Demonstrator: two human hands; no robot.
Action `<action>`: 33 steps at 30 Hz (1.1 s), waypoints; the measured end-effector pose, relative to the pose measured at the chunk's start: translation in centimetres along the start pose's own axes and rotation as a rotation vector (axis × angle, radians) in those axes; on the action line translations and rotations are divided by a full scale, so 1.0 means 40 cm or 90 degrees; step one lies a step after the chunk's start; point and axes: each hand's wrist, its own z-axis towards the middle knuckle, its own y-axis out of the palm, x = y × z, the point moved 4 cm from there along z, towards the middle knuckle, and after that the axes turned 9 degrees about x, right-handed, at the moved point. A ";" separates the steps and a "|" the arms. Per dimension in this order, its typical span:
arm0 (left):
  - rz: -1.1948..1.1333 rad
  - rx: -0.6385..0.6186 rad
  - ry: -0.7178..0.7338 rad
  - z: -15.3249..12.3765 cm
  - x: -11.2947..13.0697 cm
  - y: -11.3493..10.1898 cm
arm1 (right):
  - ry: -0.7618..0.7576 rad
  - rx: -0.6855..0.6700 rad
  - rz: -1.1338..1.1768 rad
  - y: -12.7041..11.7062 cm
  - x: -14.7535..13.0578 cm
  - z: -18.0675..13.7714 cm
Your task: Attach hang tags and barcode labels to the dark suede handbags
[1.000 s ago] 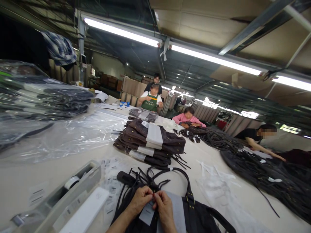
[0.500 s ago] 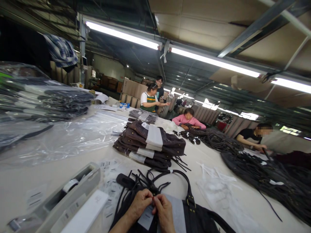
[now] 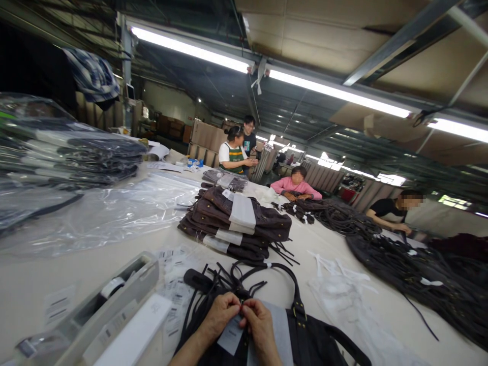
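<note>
At the bottom middle, my left hand [image 3: 220, 315] and my right hand [image 3: 260, 324] meet fingertip to fingertip, both pinched closed on a grey paper tag [image 3: 230, 336] and the thin cord at its top. Under them lies a dark bag [image 3: 316, 340] with a curved handle [image 3: 284, 277] and a bundle of black straps [image 3: 213, 287]. A pale grey sheet covers part of the bag beside my right hand.
A grey tape dispenser [image 3: 95, 310] and barcode labels [image 3: 173, 284] lie left of my hands. Ahead sits a stack of brown bags [image 3: 236, 223]; bagged goods [image 3: 68, 152] pile at the left, black straps [image 3: 419, 274] heap at the right. Several other people work at the far side.
My hands have stayed on the tag with only small finger movements. The person in the green apron at the far end turned toward the person behind; the view shifted slightly.
</note>
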 end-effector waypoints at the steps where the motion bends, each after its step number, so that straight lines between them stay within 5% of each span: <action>1: -0.003 0.000 -0.002 0.001 -0.002 -0.001 | 0.001 -0.001 -0.007 0.000 -0.003 0.000; 11: -0.001 0.015 -0.009 0.001 -0.012 0.004 | -0.111 0.050 -0.119 -0.003 -0.018 -0.019; 33: 0.118 -0.031 0.076 -0.005 0.007 -0.001 | -0.120 0.065 -0.114 0.006 -0.009 -0.018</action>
